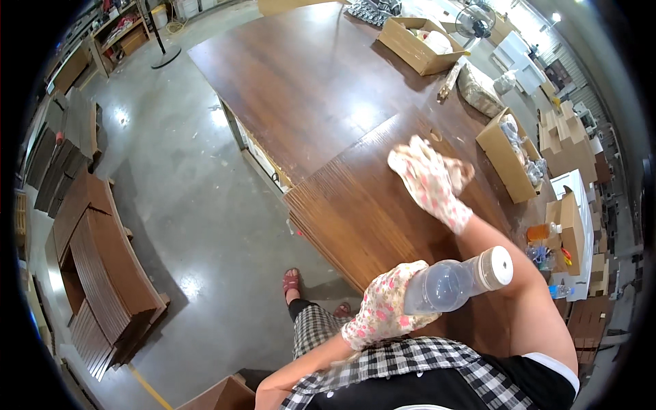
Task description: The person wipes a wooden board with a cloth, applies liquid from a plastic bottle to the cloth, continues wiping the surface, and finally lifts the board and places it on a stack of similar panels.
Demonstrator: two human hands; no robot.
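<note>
My left hand (386, 304), in a white glove with pink flowers, is wrapped round a clear plastic bottle (441, 285) with a wide white cap. The bottle lies tilted close to my body, its cap pointing right, and its contents are hard to make out. My right hand (430, 188), in a matching glove, reaches forward over a dark brown wooden panel (355, 215). A crumpled pale cloth (462, 175) shows beside its fingers, pressed on the panel; the hand's grip on it is partly blurred.
Open cardboard boxes (502, 160) stand along the right edge, near a bottle of orange liquid (542, 231). Another box (410, 51) and a fan (474, 22) are at the far end. Stacked brown panels (109, 273) sit on the floor at left.
</note>
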